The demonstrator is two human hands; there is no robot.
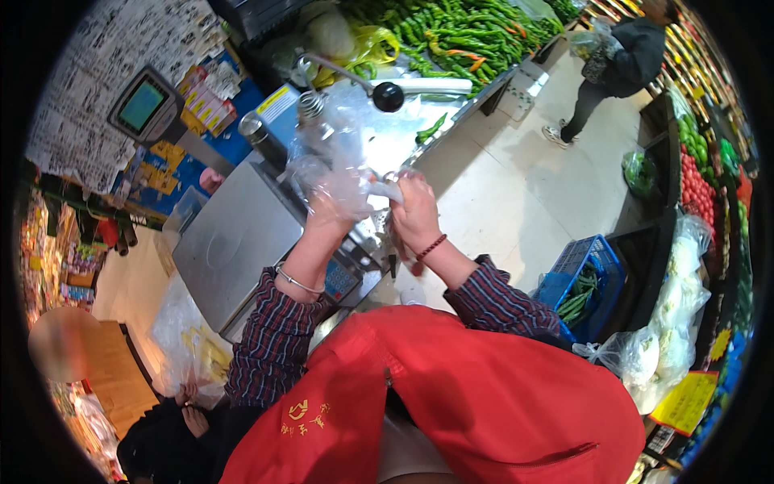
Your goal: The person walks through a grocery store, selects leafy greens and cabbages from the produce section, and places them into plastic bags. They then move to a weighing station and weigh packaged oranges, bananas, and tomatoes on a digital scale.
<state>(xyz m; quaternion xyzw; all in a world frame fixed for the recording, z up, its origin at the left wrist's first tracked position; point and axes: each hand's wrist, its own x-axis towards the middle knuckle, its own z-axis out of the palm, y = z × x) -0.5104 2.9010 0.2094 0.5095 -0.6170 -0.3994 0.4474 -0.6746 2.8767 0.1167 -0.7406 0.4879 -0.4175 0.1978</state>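
Note:
My left hand point(335, 202) grips a clear plastic bag point(344, 139), which partly covers the fingers. Close beside it, my right hand point(416, 209) is closed on a whitish twisted part of the plastic, and more thin film seems to hang below that hand. Both hands are over the right edge of a weighing scale with a bare metal platter point(239, 236). Just beyond the bag are a metal rod with a black ball knob point(387, 97) and a dark flask point(261, 138). What the bag contains cannot be made out.
Green peppers point(478, 36) are heaped at the back. The scale's display point(142, 109) rises at the left. A blue crate point(595, 260) of green vegetables stands right. One person point(629, 54) walks in the aisle; another person's hands point(192, 411) are at lower left, by a plastic bag point(187, 333).

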